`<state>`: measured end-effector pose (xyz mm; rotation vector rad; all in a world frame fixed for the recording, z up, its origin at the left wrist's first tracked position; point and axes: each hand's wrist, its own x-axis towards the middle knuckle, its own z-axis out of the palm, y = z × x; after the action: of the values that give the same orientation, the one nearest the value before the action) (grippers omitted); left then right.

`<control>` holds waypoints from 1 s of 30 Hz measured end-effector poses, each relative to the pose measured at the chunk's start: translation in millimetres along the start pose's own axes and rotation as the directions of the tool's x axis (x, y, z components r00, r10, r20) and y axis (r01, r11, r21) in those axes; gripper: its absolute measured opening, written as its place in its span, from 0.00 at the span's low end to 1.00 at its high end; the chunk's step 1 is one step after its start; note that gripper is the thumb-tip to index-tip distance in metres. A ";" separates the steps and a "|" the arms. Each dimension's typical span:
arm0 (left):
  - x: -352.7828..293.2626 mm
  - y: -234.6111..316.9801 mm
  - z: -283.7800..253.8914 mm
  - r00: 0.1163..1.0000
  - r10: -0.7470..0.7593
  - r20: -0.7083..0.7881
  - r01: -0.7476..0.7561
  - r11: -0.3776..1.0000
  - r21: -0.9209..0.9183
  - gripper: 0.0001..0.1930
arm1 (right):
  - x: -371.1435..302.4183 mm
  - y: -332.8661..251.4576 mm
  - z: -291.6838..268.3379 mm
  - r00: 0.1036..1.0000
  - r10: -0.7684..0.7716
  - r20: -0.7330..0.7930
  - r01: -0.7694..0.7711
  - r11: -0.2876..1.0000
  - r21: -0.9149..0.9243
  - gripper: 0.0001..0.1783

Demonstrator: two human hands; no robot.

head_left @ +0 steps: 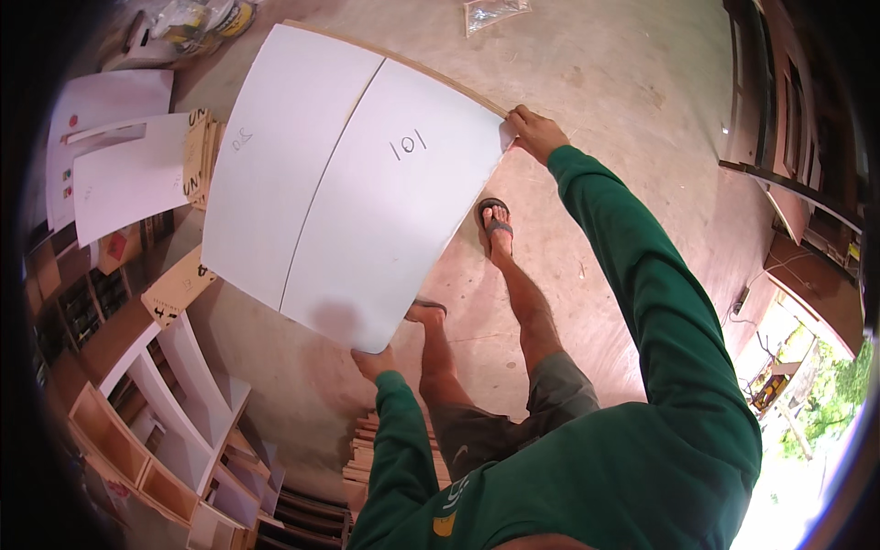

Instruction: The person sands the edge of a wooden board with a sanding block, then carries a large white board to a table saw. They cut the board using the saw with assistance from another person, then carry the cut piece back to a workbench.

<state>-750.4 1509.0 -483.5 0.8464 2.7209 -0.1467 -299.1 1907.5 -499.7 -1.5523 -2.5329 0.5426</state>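
Observation:
A large white flat panel point(353, 183) stretches out in front of me, crossed by a narrow dark line that splits its face into two parts. Handwritten marks are on both parts, and a brown edge shows along the far side. My right hand point(539, 131) grips the far right corner, its thumb and fingers closed around the edge. At the near corner my left hand point(371, 363) has hold of the panel, with some of its fingers hidden beneath. Whether the panel is one grooved board or two boards side by side, I cannot tell.
White boards point(128, 179) lean at the left, near a stack of brown-edged pieces point(203, 156). White shelving frames point(188, 412) stand lower left. Stacked wooden strips point(362, 458) lie beside my left leg. A clear plastic bag point(495, 14) rests on the concrete floor point(623, 92). Dark furniture point(797, 101) lines the right.

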 end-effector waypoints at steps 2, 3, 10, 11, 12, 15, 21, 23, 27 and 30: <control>-0.5 -1.3 -1.3 1.000 -0.002 0.012 0.002 0.999 0.032 0.32 | 1.9 0.6 -0.4 0.999 0.015 0.046 -0.013 0.999 -0.032 0.25; -0.3 -1.5 -1.9 0.999 0.003 0.032 -0.003 1.000 -0.015 0.31 | 2.8 0.9 -0.4 0.999 0.008 0.039 -0.007 1.000 -0.019 0.25; 3.9 -6.3 -1.9 0.995 -0.031 0.093 0.036 0.998 -0.051 0.29 | 4.7 -3.2 0.0 0.999 0.027 0.030 -0.025 0.998 -0.059 0.24; 4.0 -7.4 -1.3 0.995 -0.028 0.091 0.031 0.999 -0.034 0.30 | 4.3 -4.3 -0.5 0.999 0.028 0.022 -0.026 0.998 -0.061 0.24; 3.5 -8.4 -0.5 0.996 -0.039 0.085 0.042 0.998 -0.045 0.30 | 4.1 -5.4 -0.8 0.999 0.029 0.015 -0.028 0.998 -0.065 0.24; 1.6 -10.2 0.6 0.996 -0.051 0.077 0.055 0.997 -0.049 0.32 | 4.2 -9.1 -2.5 0.996 0.068 0.053 -0.063 0.993 -0.095 0.24; -1.0 -7.4 -3.3 0.995 -0.065 0.071 0.072 0.992 -0.104 0.33 | 4.2 -14.2 -3.0 0.994 0.092 0.060 -0.083 0.988 -0.130 0.26; -1.3 -7.2 -4.9 0.994 -0.076 0.085 0.086 0.988 -0.128 0.33 | 3.8 -14.7 -2.8 0.992 0.105 0.069 -0.095 0.986 -0.137 0.26; -1.8 -10.9 -1.8 0.995 -0.057 0.082 0.069 0.987 -0.144 0.34 | 4.4 -15.1 -1.2 0.992 0.106 0.065 -0.095 0.983 -0.159 0.27; -1.1 -13.9 1.5 0.995 -0.065 0.077 0.077 0.982 -0.172 0.34 | 5.0 -15.0 0.8 0.992 0.115 0.060 -0.106 0.984 -0.146 0.27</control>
<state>-757.2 1496.7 -484.4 0.6816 2.6516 0.0467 -314.2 1905.5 -495.4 -1.7612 -2.5991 0.4421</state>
